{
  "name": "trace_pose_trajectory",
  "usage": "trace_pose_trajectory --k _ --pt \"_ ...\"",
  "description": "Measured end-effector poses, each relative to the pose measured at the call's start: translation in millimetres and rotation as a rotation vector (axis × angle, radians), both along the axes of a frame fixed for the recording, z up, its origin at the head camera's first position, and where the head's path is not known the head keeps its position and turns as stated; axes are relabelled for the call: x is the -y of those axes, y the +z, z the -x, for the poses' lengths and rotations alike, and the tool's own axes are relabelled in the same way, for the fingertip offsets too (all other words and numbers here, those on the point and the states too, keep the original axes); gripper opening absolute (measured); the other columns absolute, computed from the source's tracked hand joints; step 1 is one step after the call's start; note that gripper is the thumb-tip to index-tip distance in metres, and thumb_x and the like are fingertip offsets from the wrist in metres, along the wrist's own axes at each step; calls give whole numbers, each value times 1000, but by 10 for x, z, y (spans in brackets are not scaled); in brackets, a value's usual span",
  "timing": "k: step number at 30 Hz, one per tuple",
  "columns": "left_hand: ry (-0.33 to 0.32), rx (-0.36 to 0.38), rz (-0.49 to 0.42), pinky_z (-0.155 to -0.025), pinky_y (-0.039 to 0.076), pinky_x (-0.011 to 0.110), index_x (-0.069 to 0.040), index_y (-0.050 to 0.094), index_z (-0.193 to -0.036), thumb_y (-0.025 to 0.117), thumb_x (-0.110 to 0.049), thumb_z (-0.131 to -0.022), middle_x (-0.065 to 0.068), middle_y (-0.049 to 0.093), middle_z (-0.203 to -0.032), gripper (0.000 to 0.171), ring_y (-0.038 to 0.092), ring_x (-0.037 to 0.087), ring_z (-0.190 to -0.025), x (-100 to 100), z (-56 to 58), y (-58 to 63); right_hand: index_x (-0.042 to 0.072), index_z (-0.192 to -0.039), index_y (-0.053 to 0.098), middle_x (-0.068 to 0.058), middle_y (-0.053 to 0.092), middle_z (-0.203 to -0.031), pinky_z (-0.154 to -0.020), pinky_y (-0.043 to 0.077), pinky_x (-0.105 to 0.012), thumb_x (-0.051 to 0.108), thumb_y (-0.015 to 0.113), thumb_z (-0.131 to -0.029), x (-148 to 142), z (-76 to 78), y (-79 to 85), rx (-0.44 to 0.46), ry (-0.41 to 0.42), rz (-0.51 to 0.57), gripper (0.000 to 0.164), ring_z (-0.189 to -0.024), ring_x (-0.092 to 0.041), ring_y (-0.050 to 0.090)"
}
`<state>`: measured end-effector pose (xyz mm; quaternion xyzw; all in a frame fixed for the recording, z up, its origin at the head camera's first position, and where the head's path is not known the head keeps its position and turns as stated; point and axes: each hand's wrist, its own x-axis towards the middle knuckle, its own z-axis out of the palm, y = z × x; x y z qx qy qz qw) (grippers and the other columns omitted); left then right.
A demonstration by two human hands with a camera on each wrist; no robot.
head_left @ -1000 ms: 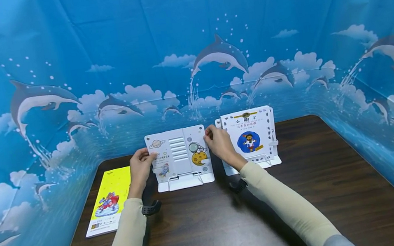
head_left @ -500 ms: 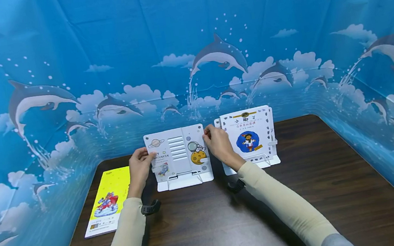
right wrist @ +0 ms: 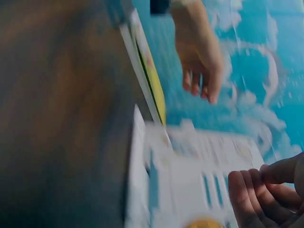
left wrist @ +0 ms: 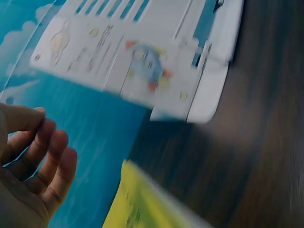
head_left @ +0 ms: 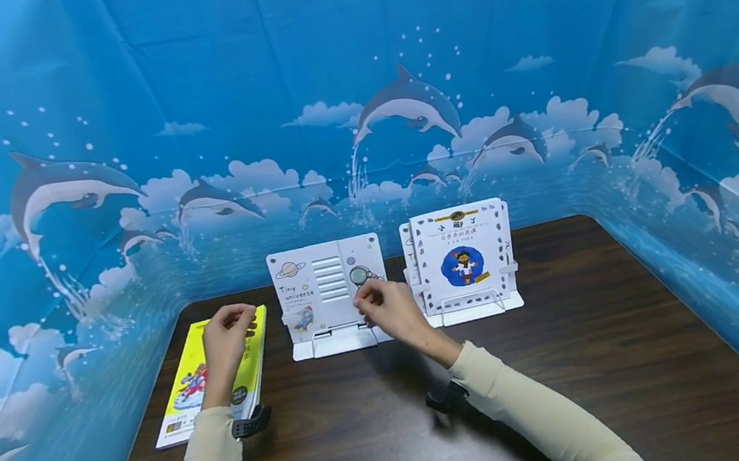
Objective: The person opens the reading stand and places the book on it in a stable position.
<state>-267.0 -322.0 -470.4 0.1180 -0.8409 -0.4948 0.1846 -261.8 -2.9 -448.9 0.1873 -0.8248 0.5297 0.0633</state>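
Note:
My left hand [head_left: 225, 347] hovers above the yellow book [head_left: 255, 347], its fingers loosely bent and holding nothing. In the left wrist view, that hand [left wrist: 33, 156] is off to the side of the white book stand [left wrist: 123, 61], apart from it. The stand, printed "Tiny universe" [head_left: 298, 302], is upright on the table. In front of its right side is my right hand [head_left: 394, 309], which hides part of the astronaut picture. Thumb and fingers of this hand [right wrist: 266, 194] come close together with nothing between them.
Right of the middle stand, a second white stand [head_left: 408, 256] props up a white book [head_left: 462, 249] with a blue round picture. Both stand on the dark wooden table [head_left: 367, 425]. A blue dolphin curtain [head_left: 290, 54] surrounds the table's back and sides.
Both hands have let go of the stand's side edges. The left moved left over the yellow book; the right came left and nearer, across the stand's front. The stand stays put.

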Motion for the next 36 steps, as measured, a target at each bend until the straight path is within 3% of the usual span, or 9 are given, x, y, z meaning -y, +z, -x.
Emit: trace_pose_trajectory --k 2,7,11,16,21,25,31,36 --pt "23 14 42 -72 58 15 -1 74 -122 68 -28 -106 20 76 -113 32 70 5 -80 126 -95 6 3 -102 77 -12 76 -85 -65 66 -40 9 68 -104 129 -115 -39 80 96 48 11 -67 -20 74" --pt "94 119 126 -66 55 17 0 73 -131 61 -33 -109 25 74 -121 42 74 25 -94 431 -309 -3 -2 -105 77 -21 76 -87 -72 66 -52 8 61 -108 490 -299 -140 243 245 120 19 -66 -19 73" --pt "157 234 163 -79 53 30 3 67 -139 53 -37 -112 28 70 -130 50 66 38 -110 656 -446 -33 -5 -108 75 -19 76 -86 -72 66 -49 9 59 -108 789 -311 -234 301 304 115 21 -67 -21 74" --pt "226 323 182 -101 49 59 8 61 -141 51 -31 -111 33 63 -137 50 57 46 -120 857 -563 -80 -3 -109 73 -14 78 -90 -72 66 -40 12 62 -108 1096 -233 -339 341 292 53 19 -72 -20 77" --pt "206 442 314 -105 46 67 17 52 -143 56 -29 -107 40 55 -139 59 51 54 -123 956 -641 -126 3 -116 71 -6 78 -94 -71 60 -27 21 68 -106 1288 -189 -381 410 252 -53 21 -82 -19 79" --pt "157 500 395 -103 43 69 21 42 -147 65 -31 -101 44 49 -137 73 43 57 -123 950 -658 -174 3 -129 66 -5 77 -103 -77 59 -27 26 70 -104 1372 -179 -406 467 277 -87 34 -90 -19 77" --pt "182 505 346 -98 43 68 24 41 -142 76 -29 -94 43 48 -128 80 38 55 -119 922 -647 -218 -1 -143 57 -16 70 -131 -93 63 -34 21 69 -104 1459 -199 -436 567 372 9 46 -104 -22 76" --pt "176 500 293 -92 47 63 25 46 -138 79 -28 -93 41 48 -124 77 39 53 -116 916 -629 -252 2 -142 57 -14 66 -136 -96 62 -34 21 71 -102 1480 -225 -435 605 396 16 47 -102 -20 76"
